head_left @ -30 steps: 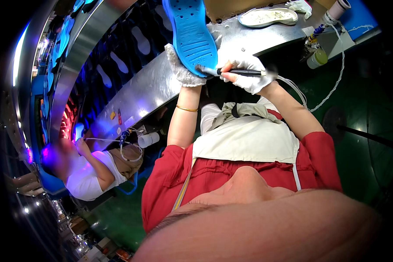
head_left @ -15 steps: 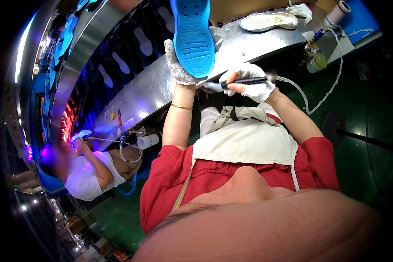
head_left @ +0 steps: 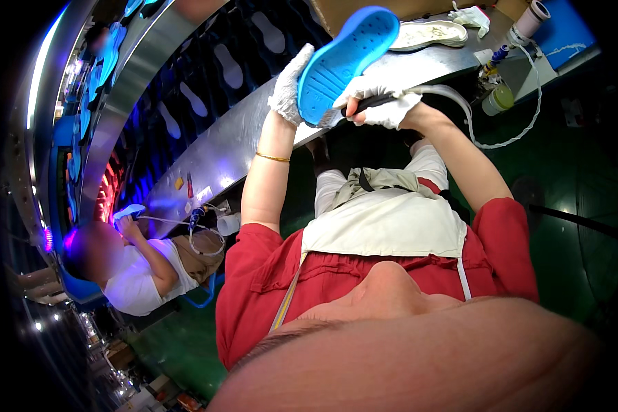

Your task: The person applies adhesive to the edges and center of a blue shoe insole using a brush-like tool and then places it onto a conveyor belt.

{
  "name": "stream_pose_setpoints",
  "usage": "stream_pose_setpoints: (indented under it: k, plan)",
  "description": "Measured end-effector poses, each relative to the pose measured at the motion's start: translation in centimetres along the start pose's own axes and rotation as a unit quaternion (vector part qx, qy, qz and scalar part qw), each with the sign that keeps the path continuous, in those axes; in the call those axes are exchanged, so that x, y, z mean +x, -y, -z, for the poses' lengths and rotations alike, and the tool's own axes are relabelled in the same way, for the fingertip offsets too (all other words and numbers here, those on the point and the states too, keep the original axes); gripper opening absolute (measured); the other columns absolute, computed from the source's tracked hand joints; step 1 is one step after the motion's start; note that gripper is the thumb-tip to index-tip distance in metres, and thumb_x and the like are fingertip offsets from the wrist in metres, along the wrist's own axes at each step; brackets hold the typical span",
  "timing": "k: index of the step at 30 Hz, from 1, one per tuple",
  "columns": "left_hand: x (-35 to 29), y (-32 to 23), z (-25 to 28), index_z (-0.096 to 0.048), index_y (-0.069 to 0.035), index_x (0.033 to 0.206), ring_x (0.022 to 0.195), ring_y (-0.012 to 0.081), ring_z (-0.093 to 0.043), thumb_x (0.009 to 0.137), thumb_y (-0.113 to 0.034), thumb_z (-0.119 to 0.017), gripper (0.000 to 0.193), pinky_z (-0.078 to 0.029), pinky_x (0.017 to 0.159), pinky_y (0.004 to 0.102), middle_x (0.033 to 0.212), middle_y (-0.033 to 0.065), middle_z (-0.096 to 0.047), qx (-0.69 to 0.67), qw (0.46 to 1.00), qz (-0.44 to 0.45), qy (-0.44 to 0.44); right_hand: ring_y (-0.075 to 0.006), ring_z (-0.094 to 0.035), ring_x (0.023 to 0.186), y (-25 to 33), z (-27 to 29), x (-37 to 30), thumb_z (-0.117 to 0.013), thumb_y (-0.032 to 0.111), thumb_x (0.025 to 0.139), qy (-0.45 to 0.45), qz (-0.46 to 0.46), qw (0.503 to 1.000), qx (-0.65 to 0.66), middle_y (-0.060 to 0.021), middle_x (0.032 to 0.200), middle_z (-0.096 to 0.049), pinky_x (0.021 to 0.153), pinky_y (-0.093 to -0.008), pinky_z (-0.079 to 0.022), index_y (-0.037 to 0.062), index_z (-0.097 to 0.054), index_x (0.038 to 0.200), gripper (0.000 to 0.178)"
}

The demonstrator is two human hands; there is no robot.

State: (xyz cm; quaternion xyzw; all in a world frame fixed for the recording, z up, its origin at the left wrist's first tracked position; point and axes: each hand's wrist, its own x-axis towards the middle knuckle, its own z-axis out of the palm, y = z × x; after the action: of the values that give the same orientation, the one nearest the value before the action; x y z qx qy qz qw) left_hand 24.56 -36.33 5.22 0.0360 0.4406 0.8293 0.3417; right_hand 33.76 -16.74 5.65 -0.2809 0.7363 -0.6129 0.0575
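In front of me, over the metal bench, my left hand [head_left: 288, 89] in a whitish knit glove grips the left edge of a blue shoe sole [head_left: 343, 62]. The sole is tilted, its toe end leaning up to the right and its holed, ribbed face toward me. My right hand [head_left: 391, 110], gloved with bare fingertips showing, is closed round the black handle of a brush [head_left: 375, 101]. The brush tip is at the sole's lower right edge, partly hidden by the fingers. A whitish hose [head_left: 463, 110] runs from the handle off to the right.
A cream-white sole [head_left: 432, 36] lies on the metal bench [head_left: 247, 127], near a crumpled glove [head_left: 471, 18]. At right stand a yellow-green container [head_left: 498, 100] and a blue bin [head_left: 563, 34]. Pale insole shapes [head_left: 228, 66] line a dark conveyor. A co-worker [head_left: 141, 275] sits at left.
The blue sole has turned clockwise and come down to the right with my left hand. My right hand has risen, bringing the brush to the sole's edge.
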Motion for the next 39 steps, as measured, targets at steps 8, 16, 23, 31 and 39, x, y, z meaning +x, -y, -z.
stream_pose_setpoints:
  k: [8, 16, 23, 31, 39]
  plan:
    - [-0.1, -0.4, -0.7, -0.06, -0.001, 0.115, 0.086, 0.0245, -0.065, 0.089, -0.043, -0.061, 0.05, -0.056, 0.077, 0.0353, 0.104, 0.0147, -0.067, 0.104, 0.993, 0.05, -0.001, -0.0172, -0.063, 0.082, 0.8, 2.4, 0.7, -0.072, 0.0, 0.067, 0.0, -0.03, 0.999, 0.025, -0.0081, 0.09, -0.067, 0.076, -0.029, -0.052, 0.0036, -0.067, 0.08, 0.015]
    - [-0.1, 0.1, -0.7, -0.063, -0.003, 0.111, 0.078, 0.022, -0.066, 0.088, -0.039, -0.064, 0.043, -0.056, 0.071, 0.0328, 0.098, 0.0121, -0.068, 0.118, 0.991, 0.045, -0.036, -0.0197, -0.064, 0.086, 1.0, 4.4, -0.3, -0.071, -0.003, 0.064, -0.004, -0.105, 0.994, 0.038, -0.0113, 0.092, -0.067, 0.077, -0.0298, -0.052, 0.0019, -0.067, 0.079, 0.016]
    - [-0.9, 2.5, -1.3, -0.036, 0.0, 0.14, 0.109, 0.0381, -0.059, 0.097, -0.051, -0.037, 0.067, -0.05, 0.094, 0.0493, 0.129, 0.0232, -0.053, -0.088, 0.982, 0.056, 0.159, -0.0126, -0.061, 0.075, 1.2, 5.1, -1.2, -0.069, 0.005, 0.077, -0.119, -0.114, 0.983, 0.085, -0.0083, 0.089, -0.065, 0.067, -0.0255, -0.052, 0.0016, -0.06, 0.085, 0.012]
    - [-2.4, 5.8, -2.5, -0.027, 0.0, 0.144, 0.116, 0.0455, -0.052, 0.091, -0.065, -0.032, 0.084, -0.042, 0.1, 0.0559, 0.133, 0.0293, -0.046, -0.189, 0.96, -0.002, 0.207, -0.0086, -0.058, 0.068, -1.1, 9.4, 1.4, -0.071, 0.012, 0.084, -0.34, 0.036, 0.94, 0.0, -0.0006, 0.077, -0.062, 0.068, -0.0217, -0.048, 0.0032, -0.066, 0.086, 0.011]
    - [-2.0, 5.4, -0.7, -0.041, 0.001, 0.136, 0.111, 0.033, -0.058, 0.094, -0.057, -0.038, 0.072, -0.045, 0.1, 0.0442, 0.126, 0.0212, -0.055, -0.218, 0.949, -0.075, 0.214, -0.0147, -0.063, 0.085, -1.9, -0.6, -1.5, -0.071, -0.001, 0.077, -0.257, 0.192, 0.94, -0.119, -0.0076, 0.09, -0.067, 0.078, -0.0287, -0.051, 0.0034, -0.064, 0.088, 0.014]
